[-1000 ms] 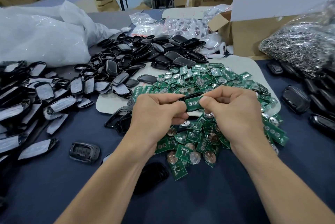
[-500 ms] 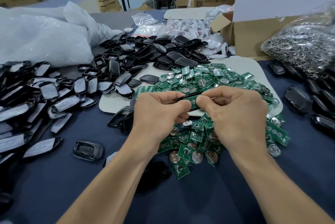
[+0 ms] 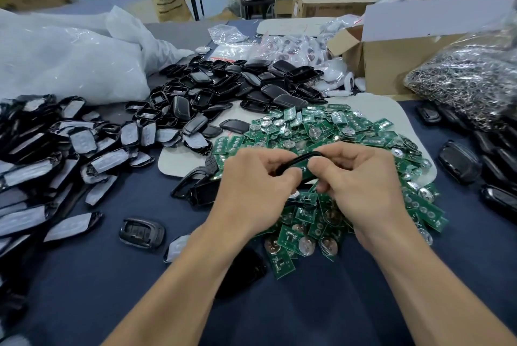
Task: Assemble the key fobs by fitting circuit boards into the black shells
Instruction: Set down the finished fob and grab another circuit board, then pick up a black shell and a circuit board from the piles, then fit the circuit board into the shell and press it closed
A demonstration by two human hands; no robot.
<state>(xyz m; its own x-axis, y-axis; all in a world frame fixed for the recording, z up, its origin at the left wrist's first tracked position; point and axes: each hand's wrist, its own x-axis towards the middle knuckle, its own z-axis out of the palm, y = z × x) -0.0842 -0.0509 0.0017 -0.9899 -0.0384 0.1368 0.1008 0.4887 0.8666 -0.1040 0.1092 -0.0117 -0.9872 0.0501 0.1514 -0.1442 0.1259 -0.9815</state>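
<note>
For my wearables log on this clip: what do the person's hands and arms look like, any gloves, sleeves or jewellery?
The left hand and right hand are bare, with no gloves. The left forearm and right forearm are uncovered to the frame's edge, with no sleeve showing. No ring, watch or wristband is visible.

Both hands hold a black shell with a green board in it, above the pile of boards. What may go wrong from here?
The left hand and right hand cover most of the black shell, so a tilted circuit board may go unnoticed and be forced in crooked, perhaps bending it. The work is held right above the pile of loose boards; a board that slips out would be hard to find again.
</note>
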